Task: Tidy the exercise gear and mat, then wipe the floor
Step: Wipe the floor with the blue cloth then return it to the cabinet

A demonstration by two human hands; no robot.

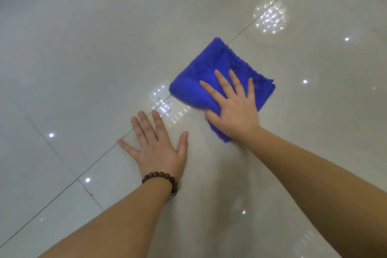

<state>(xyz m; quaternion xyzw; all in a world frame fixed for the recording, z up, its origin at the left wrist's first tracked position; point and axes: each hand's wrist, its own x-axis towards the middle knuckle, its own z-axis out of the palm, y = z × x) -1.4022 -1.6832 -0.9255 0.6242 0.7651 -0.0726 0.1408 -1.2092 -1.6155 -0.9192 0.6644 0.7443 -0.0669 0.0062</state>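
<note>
A folded blue cloth lies flat on the glossy pale tile floor, across a dark grout line. My right hand presses down on the cloth's near half with straight, spread fingers. My left hand rests flat on the bare floor to the left of the cloth, fingers spread, a dark bead bracelet on its wrist. No exercise gear or mat is in view.
Only tiled floor surrounds my hands, with grout lines running diagonally and bright reflections of ceiling lights. A dark strip shows at the top left corner.
</note>
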